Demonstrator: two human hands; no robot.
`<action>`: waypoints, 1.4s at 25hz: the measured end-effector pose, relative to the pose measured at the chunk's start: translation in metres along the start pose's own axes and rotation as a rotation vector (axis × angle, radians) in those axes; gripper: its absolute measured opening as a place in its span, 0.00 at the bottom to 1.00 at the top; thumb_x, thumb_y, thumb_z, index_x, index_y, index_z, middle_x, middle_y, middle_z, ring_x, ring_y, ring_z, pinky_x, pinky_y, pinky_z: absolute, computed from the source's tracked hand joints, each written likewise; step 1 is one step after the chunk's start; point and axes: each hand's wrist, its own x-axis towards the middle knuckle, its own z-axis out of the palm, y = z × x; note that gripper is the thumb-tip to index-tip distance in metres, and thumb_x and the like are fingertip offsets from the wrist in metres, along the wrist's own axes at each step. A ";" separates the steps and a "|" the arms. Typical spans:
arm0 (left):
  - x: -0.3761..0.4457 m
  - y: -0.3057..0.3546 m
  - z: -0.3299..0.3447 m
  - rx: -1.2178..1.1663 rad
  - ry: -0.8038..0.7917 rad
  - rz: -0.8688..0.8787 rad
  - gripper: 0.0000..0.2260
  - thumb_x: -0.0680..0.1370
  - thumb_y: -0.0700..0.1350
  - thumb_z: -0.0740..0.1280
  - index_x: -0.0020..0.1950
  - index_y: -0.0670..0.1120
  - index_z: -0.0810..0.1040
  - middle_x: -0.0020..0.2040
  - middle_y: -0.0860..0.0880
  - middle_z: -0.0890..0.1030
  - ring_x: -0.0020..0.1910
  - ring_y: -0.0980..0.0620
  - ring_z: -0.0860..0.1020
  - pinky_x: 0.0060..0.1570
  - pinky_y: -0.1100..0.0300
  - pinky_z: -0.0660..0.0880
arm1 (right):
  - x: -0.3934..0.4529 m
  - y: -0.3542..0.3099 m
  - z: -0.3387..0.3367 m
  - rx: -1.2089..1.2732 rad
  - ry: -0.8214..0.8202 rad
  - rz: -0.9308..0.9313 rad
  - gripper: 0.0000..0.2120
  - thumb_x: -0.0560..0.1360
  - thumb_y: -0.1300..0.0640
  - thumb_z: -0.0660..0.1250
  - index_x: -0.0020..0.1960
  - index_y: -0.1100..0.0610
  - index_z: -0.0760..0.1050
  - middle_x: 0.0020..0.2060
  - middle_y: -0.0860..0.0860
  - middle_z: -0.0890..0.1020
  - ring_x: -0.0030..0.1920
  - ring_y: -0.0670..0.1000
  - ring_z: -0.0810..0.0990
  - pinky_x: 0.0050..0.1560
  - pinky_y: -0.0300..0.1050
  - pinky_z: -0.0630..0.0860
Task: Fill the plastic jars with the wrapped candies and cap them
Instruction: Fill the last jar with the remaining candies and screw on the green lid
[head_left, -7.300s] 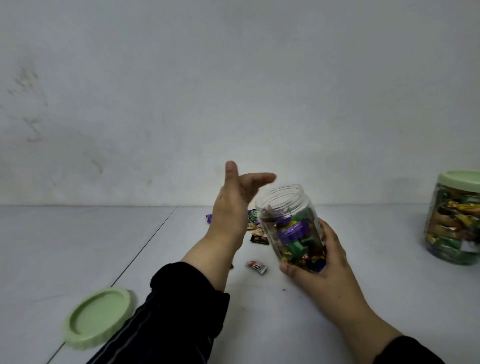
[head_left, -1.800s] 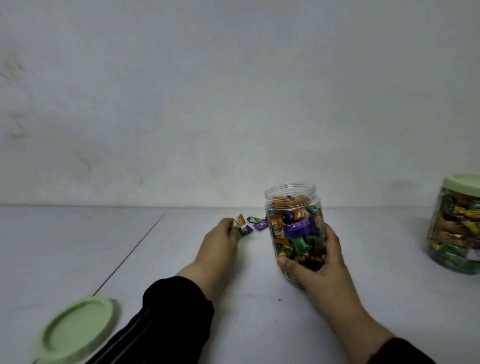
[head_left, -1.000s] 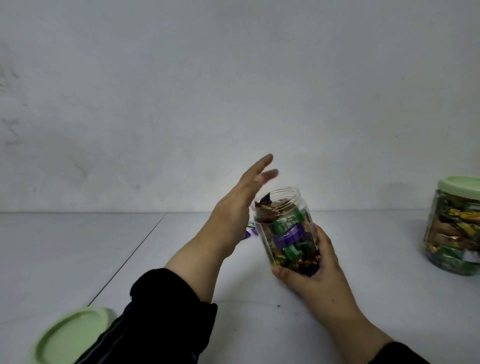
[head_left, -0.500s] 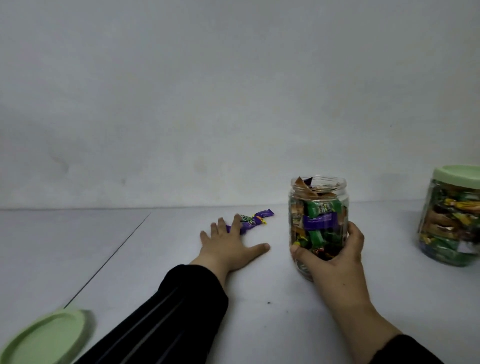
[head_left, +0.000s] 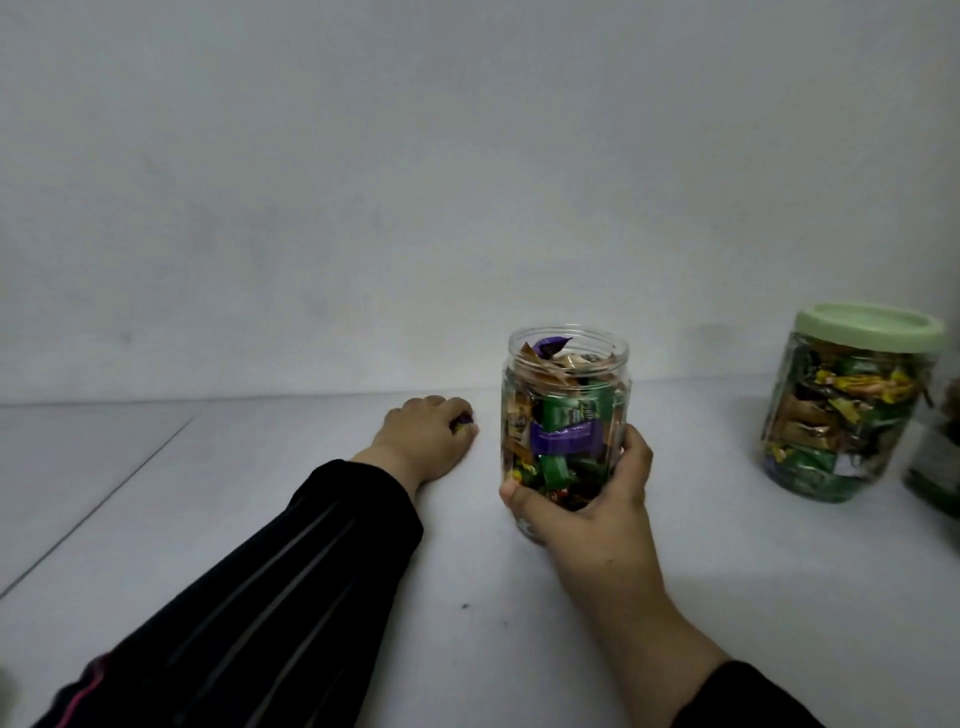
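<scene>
An open clear plastic jar (head_left: 565, 410) stands upright on the white table, packed with wrapped candies almost to its rim. My right hand (head_left: 587, 499) grips its lower part from the near side. To the jar's left, my left hand (head_left: 423, 439) rests on the table with its fingers curled round wrapped candies (head_left: 464, 422); only a bit of purple wrapper shows between the fingers. No loose candy shows elsewhere on the table.
A second jar (head_left: 852, 415), full of candies and capped with a pale green lid (head_left: 870, 332), stands at the right. A sliver of another jar (head_left: 940, 467) shows at the right edge. A grey wall rises right behind the table (head_left: 727, 571).
My left hand, flat on the table half a second ago beside the purple candies, has curled round them. The jar stands in my right hand as before. The loose green lid has left the view.
</scene>
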 end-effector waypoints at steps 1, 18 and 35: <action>-0.005 -0.001 0.000 -0.028 0.047 0.008 0.16 0.80 0.57 0.58 0.65 0.53 0.73 0.64 0.46 0.76 0.63 0.42 0.72 0.61 0.51 0.70 | 0.000 0.000 0.000 0.008 -0.005 0.003 0.49 0.62 0.52 0.82 0.71 0.35 0.55 0.68 0.44 0.69 0.65 0.47 0.74 0.64 0.51 0.77; -0.172 0.028 -0.136 -1.637 0.666 -0.693 0.08 0.75 0.42 0.64 0.37 0.42 0.70 0.29 0.46 0.68 0.21 0.52 0.61 0.24 0.63 0.57 | -0.040 -0.032 0.013 -0.077 -0.198 -0.070 0.46 0.60 0.54 0.83 0.68 0.36 0.60 0.66 0.47 0.71 0.64 0.47 0.75 0.61 0.43 0.76; -0.206 0.091 -0.207 -0.757 0.268 -0.093 0.26 0.81 0.64 0.54 0.43 0.48 0.83 0.30 0.56 0.78 0.33 0.61 0.77 0.36 0.62 0.69 | -0.096 -0.059 0.002 -0.073 -0.317 -0.014 0.47 0.57 0.50 0.83 0.66 0.28 0.61 0.65 0.40 0.73 0.62 0.44 0.77 0.58 0.42 0.79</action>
